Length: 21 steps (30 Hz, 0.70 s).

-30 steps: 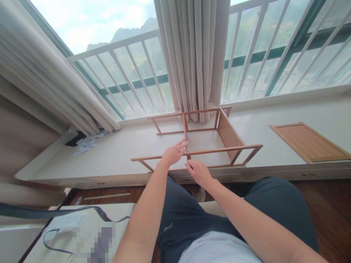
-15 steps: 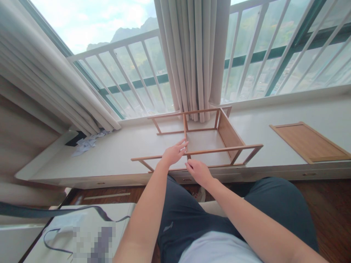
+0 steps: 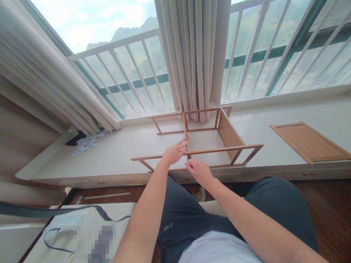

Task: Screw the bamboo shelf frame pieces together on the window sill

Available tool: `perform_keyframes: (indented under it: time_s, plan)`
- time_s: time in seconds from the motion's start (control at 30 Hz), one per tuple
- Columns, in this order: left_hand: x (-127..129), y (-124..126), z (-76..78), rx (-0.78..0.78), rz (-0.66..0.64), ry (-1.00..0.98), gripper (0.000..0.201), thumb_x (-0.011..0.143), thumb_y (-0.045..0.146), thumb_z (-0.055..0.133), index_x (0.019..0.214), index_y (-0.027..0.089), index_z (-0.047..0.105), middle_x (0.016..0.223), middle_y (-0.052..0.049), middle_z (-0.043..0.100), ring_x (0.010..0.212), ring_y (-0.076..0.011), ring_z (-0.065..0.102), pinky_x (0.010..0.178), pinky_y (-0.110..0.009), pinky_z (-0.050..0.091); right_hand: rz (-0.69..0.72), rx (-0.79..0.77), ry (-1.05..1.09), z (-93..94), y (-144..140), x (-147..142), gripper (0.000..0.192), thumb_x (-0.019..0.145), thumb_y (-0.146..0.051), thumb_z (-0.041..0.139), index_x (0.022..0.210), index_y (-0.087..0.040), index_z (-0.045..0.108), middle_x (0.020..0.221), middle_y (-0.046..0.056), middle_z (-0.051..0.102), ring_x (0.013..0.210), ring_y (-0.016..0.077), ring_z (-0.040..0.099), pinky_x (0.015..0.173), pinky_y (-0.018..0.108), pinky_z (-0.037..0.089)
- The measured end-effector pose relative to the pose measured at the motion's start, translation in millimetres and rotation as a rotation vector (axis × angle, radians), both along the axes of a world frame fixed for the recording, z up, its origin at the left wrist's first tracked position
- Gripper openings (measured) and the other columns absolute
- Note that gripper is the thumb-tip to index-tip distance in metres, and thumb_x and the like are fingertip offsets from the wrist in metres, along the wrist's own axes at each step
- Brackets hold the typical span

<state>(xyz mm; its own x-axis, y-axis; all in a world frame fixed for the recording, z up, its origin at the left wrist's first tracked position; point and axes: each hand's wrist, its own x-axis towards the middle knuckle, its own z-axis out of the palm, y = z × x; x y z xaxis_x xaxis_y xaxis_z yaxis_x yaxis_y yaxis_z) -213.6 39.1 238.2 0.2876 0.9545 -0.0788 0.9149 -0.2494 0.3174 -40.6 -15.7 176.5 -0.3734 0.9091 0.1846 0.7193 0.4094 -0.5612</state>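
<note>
Brown and wooden, an open rectangular rack point(image 3: 214, 150) lies on the white window ledge point(image 3: 109, 157) above closed pale drawers point(image 3: 293, 174), the left hand point(image 3: 173, 153) at its crossbar point(image 3: 185, 124) with fingers slightly parted, the right hand point(image 3: 199, 171) curled, grip unclear.

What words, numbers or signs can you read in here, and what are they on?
No word, number, label or brand name can be read.
Dark trousers: a small pale mark on one leg, too small to make out.
White scraps by the curtain: too blurred to tell if anything is written.
Wooden frame and flat wooden panel: no lettering shows.
</note>
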Motion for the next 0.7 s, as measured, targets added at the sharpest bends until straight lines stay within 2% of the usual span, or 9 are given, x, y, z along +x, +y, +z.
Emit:
perform_keyframes:
  time_s: [0.23,0.37,0.5,0.7]
  plan:
    - [-1.0,0.6,-2.9,0.024,-0.016,0.008,0.051,0.098,0.039,0.037,0.149,0.045,0.040,0.161,0.013,0.028,0.115,-0.0193,0.064,0.103,-0.033,0.046,-0.001,-0.026,0.048,-8.4,-1.5,2.1,0.034,0.102,-0.041,0.045,0.076,-0.022,0.056,0.073,0.003,0.064,0.062,0.0154,0.050,0.059,0.029,0.020]
    - [-2.3,1.0,-4.2,0.031,-0.018,0.014,0.051,0.098,0.041,0.036,0.149,0.046,0.040,0.161,0.013,0.028,0.117,-0.0197,0.063,0.103,-0.033,0.046,-0.041,-0.049,0.142,-15.2,-1.6,4.4,0.030,0.099,-0.045,0.050,0.080,-0.022,0.055,0.069,0.000,0.059,0.060,0.0150,0.048,0.059,0.027,0.023]
    - [-2.5,0.8,-3.8,0.037,-0.025,0.010,0.051,0.099,0.040,0.036,0.149,0.046,0.040,0.161,0.013,0.028,0.119,-0.0200,0.062,0.103,-0.033,0.046,-0.101,0.009,0.199,-22.2,-1.5,6.1,0.030,0.096,-0.049,0.055,0.082,-0.022,0.052,0.069,-0.002,0.057,0.059,0.0140,0.046,0.059,0.025,0.025]
    - [-0.8,-0.3,-2.0,0.028,-0.022,0.012,0.051,0.099,0.039,0.036,0.149,0.044,0.040,0.161,0.012,0.028,0.118,-0.0188,0.062,0.104,-0.031,0.045,-0.071,0.120,0.151,-25.1,-1.3,6.3,0.038,0.099,-0.049,0.047,0.073,-0.021,0.050,0.069,0.000,0.057,0.062,0.0140,0.046,0.059,0.026,0.025]
